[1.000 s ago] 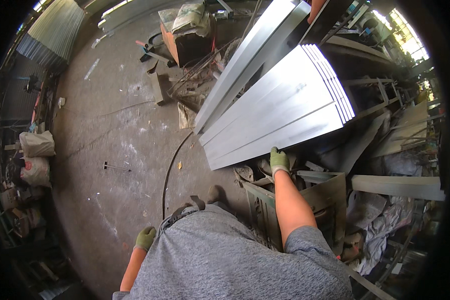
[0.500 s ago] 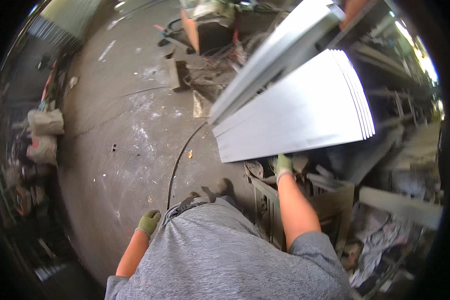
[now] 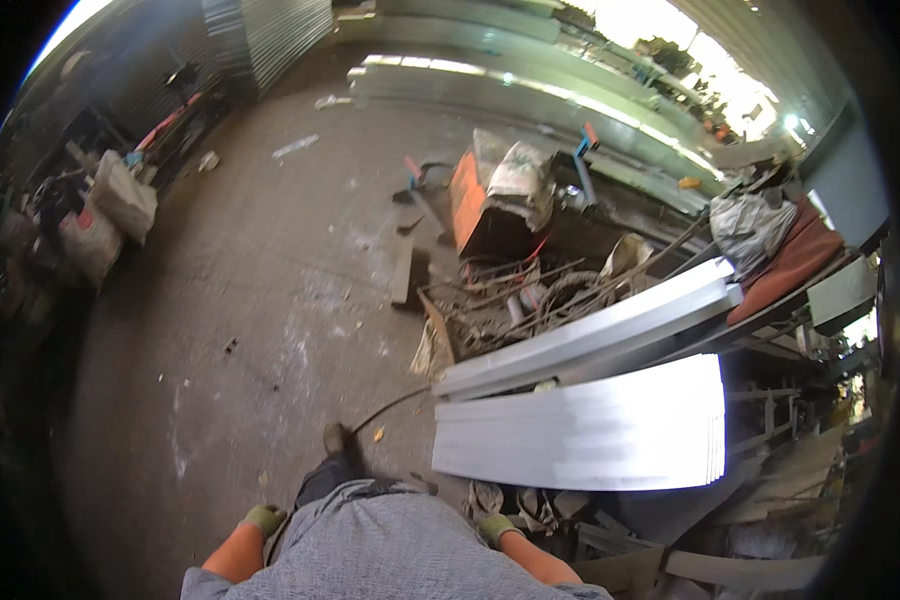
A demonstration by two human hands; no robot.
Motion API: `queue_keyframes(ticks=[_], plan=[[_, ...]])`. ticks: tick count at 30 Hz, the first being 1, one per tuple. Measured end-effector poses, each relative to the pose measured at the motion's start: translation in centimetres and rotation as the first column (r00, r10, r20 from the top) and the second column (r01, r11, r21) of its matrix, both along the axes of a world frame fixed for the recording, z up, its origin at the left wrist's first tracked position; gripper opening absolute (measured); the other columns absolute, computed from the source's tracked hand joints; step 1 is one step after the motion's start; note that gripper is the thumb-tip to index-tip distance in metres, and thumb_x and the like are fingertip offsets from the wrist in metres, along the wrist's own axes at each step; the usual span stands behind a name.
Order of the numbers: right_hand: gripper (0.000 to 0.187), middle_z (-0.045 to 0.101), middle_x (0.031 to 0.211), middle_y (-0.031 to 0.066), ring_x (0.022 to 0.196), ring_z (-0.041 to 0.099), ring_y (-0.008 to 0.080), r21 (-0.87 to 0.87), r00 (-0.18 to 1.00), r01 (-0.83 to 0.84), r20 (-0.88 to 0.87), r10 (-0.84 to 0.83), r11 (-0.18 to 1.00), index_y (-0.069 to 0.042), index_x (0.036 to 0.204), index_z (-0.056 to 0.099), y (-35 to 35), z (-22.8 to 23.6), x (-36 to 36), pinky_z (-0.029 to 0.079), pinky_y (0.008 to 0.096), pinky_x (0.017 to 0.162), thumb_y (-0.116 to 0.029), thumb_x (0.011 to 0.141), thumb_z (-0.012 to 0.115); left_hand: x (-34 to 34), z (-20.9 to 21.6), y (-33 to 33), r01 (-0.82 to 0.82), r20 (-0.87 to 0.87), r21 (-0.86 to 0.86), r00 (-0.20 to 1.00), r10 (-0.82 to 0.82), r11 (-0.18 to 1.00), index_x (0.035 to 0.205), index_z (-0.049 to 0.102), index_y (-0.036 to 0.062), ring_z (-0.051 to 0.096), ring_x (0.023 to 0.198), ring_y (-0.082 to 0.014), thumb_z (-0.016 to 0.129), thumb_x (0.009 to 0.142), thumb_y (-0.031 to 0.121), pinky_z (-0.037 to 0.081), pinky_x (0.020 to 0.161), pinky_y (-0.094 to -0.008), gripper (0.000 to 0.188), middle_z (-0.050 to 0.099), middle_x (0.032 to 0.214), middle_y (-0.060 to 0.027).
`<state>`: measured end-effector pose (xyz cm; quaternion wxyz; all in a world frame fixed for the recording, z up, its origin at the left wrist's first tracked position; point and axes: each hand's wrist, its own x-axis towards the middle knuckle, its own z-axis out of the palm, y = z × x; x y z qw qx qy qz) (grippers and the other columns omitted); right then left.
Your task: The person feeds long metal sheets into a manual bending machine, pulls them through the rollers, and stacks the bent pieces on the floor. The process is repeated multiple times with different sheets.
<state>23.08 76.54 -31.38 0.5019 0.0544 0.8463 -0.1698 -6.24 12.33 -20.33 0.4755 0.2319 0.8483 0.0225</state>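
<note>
My left hand (image 3: 267, 518), in an olive-green work glove, hangs low beside my left hip, over the concrete floor. Nothing shows in it, but its fingers are too small and folded from view to read. My right hand (image 3: 495, 528), in a matching glove, is down by my right side, just in front of the near edge of a stack of pale sheet-metal panels (image 3: 570, 437) and apart from it. Its fingers are partly hidden against my grey shirt (image 3: 400, 550). Beyond the stack lies a long silvery metal channel (image 3: 590, 335).
An orange box with a white sack (image 3: 520, 180) stands among scrap and rods ahead. A thin dark cable (image 3: 395, 402) crosses the floor. White sacks (image 3: 125, 200) stand at the left, long metal profiles (image 3: 530, 100) lie at the back, and scrap (image 3: 610, 540) lies at the right.
My view has swung up and to the right, so more of the workshop's far side shows. My right hand has drawn back from the panel stack's near edge to my side.
</note>
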Motion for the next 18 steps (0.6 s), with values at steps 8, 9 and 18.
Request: queue_keyframes(ticks=[8,9,18], plan=[[0.052,0.078,0.136,0.0271,0.129,0.073,0.0487,0.035,0.397,0.917,-0.203,-0.895,0.398,-0.004,0.130,0.081,0.2,10.9,-23.8,0.056,0.0563,0.112,-0.045,0.106,0.059,-22.3,-4.9,-1.9,-0.454,0.021,0.097,0.891,0.454,0.886,0.140,0.078,0.0073,0.074,0.132,-0.0414,0.060,0.113,0.039,0.059,0.111,-0.0476,0.046,0.080,0.141,-0.0184],[0.049,0.080,0.126,0.0246,0.117,0.075,0.0444,-0.012,0.443,0.887,-0.266,-0.856,0.462,-0.005,0.126,0.081,-0.5,11.8,-26.8,0.057,0.0548,0.104,-0.043,0.106,0.058,-26.0,-4.0,-0.9,-0.549,0.038,0.126,0.835,0.549,0.826,0.141,0.078,0.0058,0.075,0.130,-0.0402,0.064,0.111,0.040,0.059,0.111,-0.0469,0.047,0.081,0.138,-0.0191],[0.055,0.079,0.137,0.0238,0.128,0.073,0.0450,-0.036,0.764,0.611,-0.233,-0.601,0.791,-0.009,0.137,0.080,-6.7,12.4,-44.9,0.054,0.0519,0.113,-0.049,0.108,0.057,-50.5,6.7,9.5,-0.555,0.102,0.645,0.744,0.660,0.525,0.141,0.078,0.0006,0.079,0.127,-0.0328,0.075,0.106,0.035,0.059,0.111,-0.0421,0.049,0.082,0.138,-0.0207]])
